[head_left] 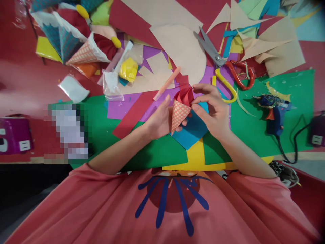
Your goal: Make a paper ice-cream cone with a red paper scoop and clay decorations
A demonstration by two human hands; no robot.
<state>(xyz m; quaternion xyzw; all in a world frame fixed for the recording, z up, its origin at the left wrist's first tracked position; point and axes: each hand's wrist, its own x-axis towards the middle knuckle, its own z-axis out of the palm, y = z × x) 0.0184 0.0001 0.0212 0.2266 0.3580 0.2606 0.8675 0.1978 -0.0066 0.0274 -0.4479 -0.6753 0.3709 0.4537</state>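
Head: left hand (160, 120) clasping one cone (179, 113), right hand (215, 112) pinching one red frill (186, 96)

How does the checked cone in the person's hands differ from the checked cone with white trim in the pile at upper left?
The held cone shows no trim at its rim; the pile cone has white trim.
The held cone's tip points toward the person; the pile cone's points left.
The pile cone has a yellow piece at its end; none shows on the held cone.
Both have orange-and-pale checks and red filling.
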